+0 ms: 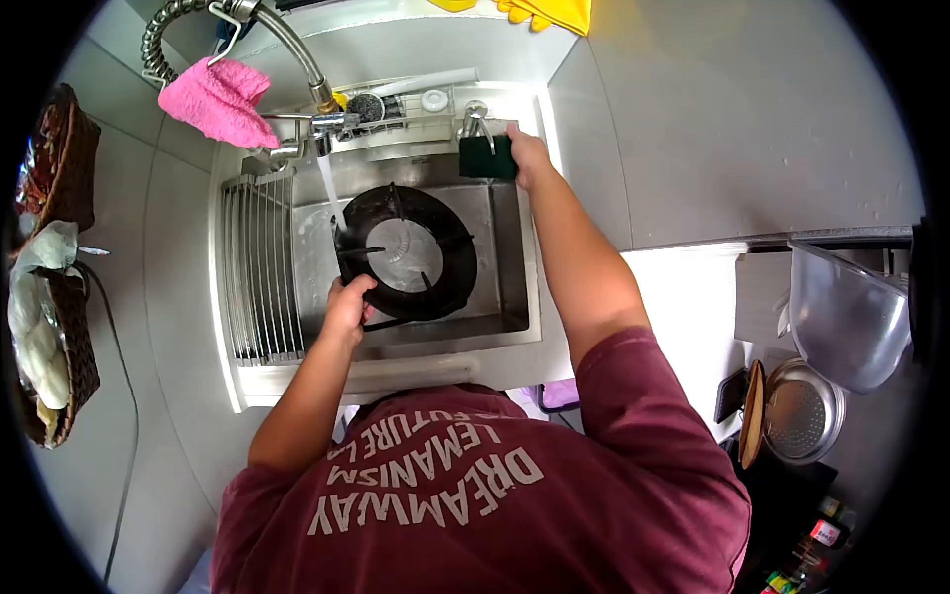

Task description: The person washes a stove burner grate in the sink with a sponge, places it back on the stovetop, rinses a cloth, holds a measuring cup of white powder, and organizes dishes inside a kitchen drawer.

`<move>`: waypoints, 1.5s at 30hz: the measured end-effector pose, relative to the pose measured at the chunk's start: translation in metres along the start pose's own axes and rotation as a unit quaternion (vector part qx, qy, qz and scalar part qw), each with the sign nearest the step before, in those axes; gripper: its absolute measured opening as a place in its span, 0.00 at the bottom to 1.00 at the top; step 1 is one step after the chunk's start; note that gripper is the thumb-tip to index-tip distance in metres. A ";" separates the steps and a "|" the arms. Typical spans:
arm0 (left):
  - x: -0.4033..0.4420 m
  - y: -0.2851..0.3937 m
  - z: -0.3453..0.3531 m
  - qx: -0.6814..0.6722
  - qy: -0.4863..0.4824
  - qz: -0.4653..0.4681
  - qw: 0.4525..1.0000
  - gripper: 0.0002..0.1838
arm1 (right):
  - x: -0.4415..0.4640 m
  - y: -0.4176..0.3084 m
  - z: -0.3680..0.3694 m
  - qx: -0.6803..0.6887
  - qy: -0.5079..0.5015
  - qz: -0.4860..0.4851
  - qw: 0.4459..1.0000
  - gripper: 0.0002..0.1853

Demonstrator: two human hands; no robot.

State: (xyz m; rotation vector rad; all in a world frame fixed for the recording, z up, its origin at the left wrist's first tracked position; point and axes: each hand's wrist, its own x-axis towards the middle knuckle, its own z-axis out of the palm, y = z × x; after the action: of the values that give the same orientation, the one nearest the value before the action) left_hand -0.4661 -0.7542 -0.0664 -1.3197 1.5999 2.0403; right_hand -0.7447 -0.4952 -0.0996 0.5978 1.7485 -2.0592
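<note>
My left hand (347, 306) is closed on the near left edge of a black round stove grate (457, 259) with inward prongs, held over the sink basin (510, 223). Water runs from the faucet (323, 134) onto the grate's left side. At the back right corner of the sink, my right hand (529, 158) grips a dark green scouring pad (480, 158). The pad is right beneath the spout of a metal soap dispenser (476, 114); whether they touch I cannot tell.
A roll-up drying rack (259, 267) covers the sink's left side. Behind the basin stands a wire caddy (421, 124) with a scrubber. A pink cloth (220, 102) hangs on the faucet hose. Yellow gloves (554, 12) lie at the back. Baskets (74, 337) stand at left.
</note>
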 end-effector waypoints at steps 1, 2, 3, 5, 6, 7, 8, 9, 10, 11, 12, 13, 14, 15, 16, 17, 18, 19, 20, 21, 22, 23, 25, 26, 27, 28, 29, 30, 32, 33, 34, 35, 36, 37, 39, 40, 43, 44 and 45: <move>-0.002 0.001 0.000 0.005 0.005 -0.001 1.000 0.14 | -0.004 -0.009 0.007 -0.018 0.000 0.006 1.000 0.23; -0.004 0.003 0.001 0.006 0.005 0.000 1.000 0.14 | -0.006 -0.020 0.015 -0.036 0.000 0.012 0.999 0.25; -0.005 0.005 0.002 0.005 0.005 0.000 1.000 0.14 | -0.006 -0.027 0.023 -0.056 -0.001 0.018 0.998 0.27; -0.006 0.007 0.001 0.005 0.003 0.000 1.000 0.14 | 0.015 -0.023 0.032 -0.111 0.035 -0.016 0.993 0.34; -0.005 0.008 0.001 0.007 0.001 0.000 1.000 0.14 | 0.027 -0.019 0.033 -0.164 0.043 -0.037 0.985 0.35; -0.005 0.008 0.000 0.008 -0.002 -0.001 1.000 0.14 | 0.036 -0.016 0.034 -0.218 0.051 -0.056 0.973 0.36; -0.003 0.008 0.000 0.007 0.001 0.004 1.000 0.14 | 0.045 -0.015 0.032 -0.216 0.035 -0.043 0.975 0.37; -0.001 0.007 0.001 0.005 0.004 0.009 1.000 0.14 | 0.048 -0.017 0.029 -0.215 0.020 -0.028 0.976 0.38; 0.001 0.007 0.002 0.004 0.008 0.012 1.000 0.14 | 0.050 -0.016 0.026 -0.213 0.004 -0.012 0.977 0.39; 0.002 0.008 0.002 0.002 0.006 0.011 1.000 0.15 | 0.052 -0.013 0.023 -0.230 0.001 -0.002 0.973 0.39; 0.003 0.010 0.003 0.001 0.004 0.009 1.000 0.15 | 0.041 -0.019 0.023 -0.246 -0.001 0.009 0.969 0.40; 0.005 0.010 0.004 0.000 0.002 0.008 1.000 0.16 | 0.035 -0.023 0.023 -0.262 -0.004 0.018 0.965 0.40; 0.011 0.009 0.003 -0.001 -0.005 0.003 1.000 0.15 | 0.042 -0.013 0.022 -0.275 0.012 -0.024 0.961 0.40; 0.013 0.009 0.005 -0.007 -0.004 0.003 1.000 0.15 | 0.036 -0.015 0.026 -0.307 0.025 -0.039 0.951 0.40; 0.014 0.009 0.007 -0.014 -0.002 0.003 1.000 0.15 | 0.025 -0.022 0.031 -0.338 0.037 -0.053 0.939 0.39; 0.015 0.010 0.009 -0.019 0.001 0.004 1.000 0.15 | 0.015 -0.029 0.037 -0.369 0.048 -0.068 0.926 0.39; 0.015 0.012 0.010 -0.016 -0.002 0.001 1.000 0.14 | 0.012 -0.031 0.040 -0.368 0.048 -0.060 0.926 0.41; 0.016 0.011 0.011 -0.014 0.002 0.000 1.000 0.14 | 0.014 -0.028 0.038 -0.369 0.054 -0.057 0.926 0.41; 0.019 0.010 0.011 -0.013 0.005 0.000 1.000 0.14 | 0.017 -0.027 0.038 -0.370 0.059 -0.055 0.925 0.40; 0.021 0.009 0.011 -0.012 0.008 0.002 1.000 0.14 | 0.021 -0.026 0.038 -0.371 0.065 -0.055 0.925 0.40; 0.024 0.007 0.009 0.000 -0.006 -0.005 1.000 0.14 | 0.030 -0.021 0.036 -0.382 0.063 -0.069 0.920 0.39; 0.024 0.005 0.009 -0.006 -0.002 -0.004 1.000 0.14 | 0.038 -0.016 0.033 -0.391 0.060 -0.083 0.915 0.38; 0.020 0.006 0.011 -0.015 0.008 -0.002 1.000 0.14 | 0.025 -0.020 0.034 -0.359 0.037 -0.057 0.931 0.38; 0.018 0.005 0.011 -0.015 0.012 -0.007 1.000 0.13 | -0.008 -0.038 0.040 -0.316 0.020 -0.019 0.948 0.38; 0.019 0.004 0.011 -0.016 0.015 -0.011 1.000 0.13 | -0.026 -0.050 0.044 -0.271 0.002 0.017 0.962 0.38; 0.019 0.004 0.011 -0.019 0.019 -0.015 1.000 0.13 | -0.018 -0.036 0.036 -0.167 -0.039 0.010 0.985 0.33; 0.019 0.001 0.008 -0.029 0.004 -0.017 0.999 0.12 | -0.012 -0.023 0.023 -0.138 -0.050 0.047 0.988 0.31; 0.020 -0.001 0.005 -0.039 -0.009 -0.020 0.999 0.12 | -0.017 -0.014 0.013 -0.109 -0.061 0.085 0.989 0.29; 0.016 -0.003 0.000 -0.061 -0.035 -0.022 0.997 0.14 | -0.038 0.012 0.009 -0.028 -0.048 0.105 0.993 0.25; 0.016 -0.005 0.000 -0.061 -0.023 -0.027 0.998 0.14 | -0.052 0.027 0.010 0.023 -0.023 0.085 0.996 0.23; 0.014 -0.004 0.001 -0.061 -0.023 -0.030 0.997 0.14 | -0.055 0.046 0.011 0.059 -0.038 0.074 0.995 0.21; 0.013 -0.005 0.001 -0.061 -0.024 -0.034 0.997 0.14 | -0.059 0.064 0.011 0.095 -0.051 0.062 0.992 0.20; 0.015 -0.007 -0.001 -0.057 -0.039 -0.038 0.997 0.14 | -0.082 0.060 0.025 0.098 -0.043 0.074 0.992 0.20; 0.016 -0.010 -0.002 -0.060 -0.041 -0.037 0.997 0.13 | -0.099 0.061 0.040 0.121 -0.066 0.062 0.988 0.18; 0.017 -0.015 -0.001 -0.063 -0.047 -0.033 0.996 0.13 | -0.102 0.083 0.068 0.086 -0.118 -0.039 0.989 0.15; 0.013 -0.014 0.002 -0.063 -0.038 -0.033 0.997 0.12 | -0.105 0.084 0.085 -0.011 -0.126 -0.111 0.986 0.15; 0.006 -0.012 -0.003 -0.054 -0.064 -0.043 0.996 0.12 | -0.131 0.078 0.132 -0.261 -0.152 -0.305 0.903 0.11; 0.007 -0.013 -0.006 -0.059 -0.077 -0.045 0.994 0.12 | -0.124 0.095 0.142 -0.317 -0.193 -0.359 0.856 0.09; 0.007 -0.013 -0.010 -0.071 -0.085 -0.052 0.992 0.11 | -0.135 0.099 0.151 -0.383 -0.208 -0.388 0.812 0.08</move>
State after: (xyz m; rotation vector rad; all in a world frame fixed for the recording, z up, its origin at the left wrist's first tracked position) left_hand -0.4565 -0.7596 -0.0804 -1.2106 1.3072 2.1714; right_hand -0.5901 -0.6592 -0.0877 -0.8750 2.4794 -1.4163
